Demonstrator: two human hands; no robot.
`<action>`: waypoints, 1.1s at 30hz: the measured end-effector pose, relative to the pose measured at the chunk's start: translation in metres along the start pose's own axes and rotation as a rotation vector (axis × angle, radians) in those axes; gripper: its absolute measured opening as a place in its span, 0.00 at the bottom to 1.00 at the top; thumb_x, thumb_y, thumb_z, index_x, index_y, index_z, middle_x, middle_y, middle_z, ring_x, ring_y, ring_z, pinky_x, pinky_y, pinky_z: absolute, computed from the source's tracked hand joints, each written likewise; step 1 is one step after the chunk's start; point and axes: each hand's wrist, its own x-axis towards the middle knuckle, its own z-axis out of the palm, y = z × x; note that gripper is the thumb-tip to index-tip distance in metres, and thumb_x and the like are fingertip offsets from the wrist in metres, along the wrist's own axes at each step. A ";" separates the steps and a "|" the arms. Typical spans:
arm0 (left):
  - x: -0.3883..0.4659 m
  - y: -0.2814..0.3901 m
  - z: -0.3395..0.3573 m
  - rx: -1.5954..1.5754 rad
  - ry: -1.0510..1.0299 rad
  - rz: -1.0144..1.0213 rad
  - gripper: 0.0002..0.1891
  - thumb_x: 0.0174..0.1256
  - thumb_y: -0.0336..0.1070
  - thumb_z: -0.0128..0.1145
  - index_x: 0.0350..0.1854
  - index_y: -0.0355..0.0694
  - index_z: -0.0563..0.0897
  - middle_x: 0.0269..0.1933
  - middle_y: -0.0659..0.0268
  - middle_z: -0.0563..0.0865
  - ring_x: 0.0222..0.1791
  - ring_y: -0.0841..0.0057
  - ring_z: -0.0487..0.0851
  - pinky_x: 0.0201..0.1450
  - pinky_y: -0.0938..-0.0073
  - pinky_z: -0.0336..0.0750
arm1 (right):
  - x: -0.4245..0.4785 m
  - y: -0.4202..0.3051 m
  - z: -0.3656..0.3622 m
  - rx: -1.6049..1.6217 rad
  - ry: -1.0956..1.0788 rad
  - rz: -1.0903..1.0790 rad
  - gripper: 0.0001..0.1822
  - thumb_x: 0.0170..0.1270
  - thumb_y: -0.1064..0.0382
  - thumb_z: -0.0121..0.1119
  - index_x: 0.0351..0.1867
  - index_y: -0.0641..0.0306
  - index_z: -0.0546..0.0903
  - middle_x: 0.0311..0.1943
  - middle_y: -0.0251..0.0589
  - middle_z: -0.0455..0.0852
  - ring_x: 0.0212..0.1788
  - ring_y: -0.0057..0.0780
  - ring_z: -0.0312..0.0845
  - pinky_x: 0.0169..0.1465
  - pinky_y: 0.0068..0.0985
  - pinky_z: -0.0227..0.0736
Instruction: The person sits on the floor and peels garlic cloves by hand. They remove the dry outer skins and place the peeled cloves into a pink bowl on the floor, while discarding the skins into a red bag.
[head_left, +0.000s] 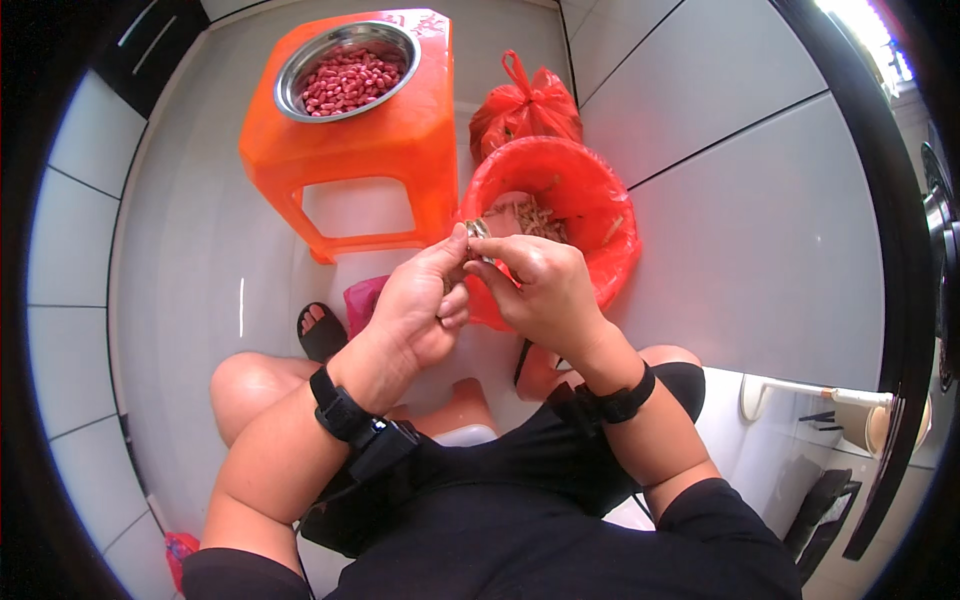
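My left hand (420, 300) and my right hand (547, 281) meet in front of me, over the near left rim of a bin (622, 202) lined with a red plastic bag. Between their fingertips is a small, pale, opened peanut shell (478, 227), partly covered by the fingers. My left thumb presses it from the left; my right thumb and forefinger pinch at its lower side. A bit of brown shell shows in my left palm, mostly hidden. Inside the bin lie broken peanut shells (541, 222). Beyond, a steel bowl (289, 105) holds many red-skinned peanut kernels (349, 82).
The bowl stands on an orange plastic stool (352, 150). A knotted red plastic bag (525, 105) sits behind the bin, against grey cabinet panels (750, 187). A pink bag (361, 300) lies near my slippered foot (319, 326). Another red bag (178, 555) rests at lower left.
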 end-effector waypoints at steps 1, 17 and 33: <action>0.000 0.000 0.000 0.005 0.000 0.007 0.13 0.79 0.49 0.52 0.46 0.45 0.80 0.32 0.74 0.78 0.14 0.88 0.60 0.16 0.84 0.53 | 0.000 0.000 0.000 -0.002 0.004 -0.005 0.09 0.59 0.66 0.68 0.41 0.62 0.86 0.31 0.47 0.89 0.34 0.44 0.87 0.35 0.35 0.80; -0.002 0.000 -0.001 0.043 -0.022 0.098 0.13 0.78 0.47 0.54 0.51 0.42 0.81 0.37 0.73 0.83 0.13 0.89 0.60 0.15 0.85 0.54 | 0.002 0.011 0.008 0.762 -0.092 0.511 0.06 0.69 0.73 0.64 0.44 0.69 0.79 0.31 0.29 0.83 0.27 0.07 0.69 0.30 0.11 0.63; -0.002 0.001 0.003 0.000 -0.048 0.066 0.13 0.79 0.50 0.51 0.47 0.46 0.80 0.38 0.70 0.86 0.12 0.90 0.59 0.12 0.87 0.51 | 0.005 0.002 -0.011 0.767 -0.054 0.480 0.08 0.71 0.63 0.60 0.37 0.66 0.83 0.23 0.35 0.80 0.22 0.16 0.72 0.24 0.17 0.65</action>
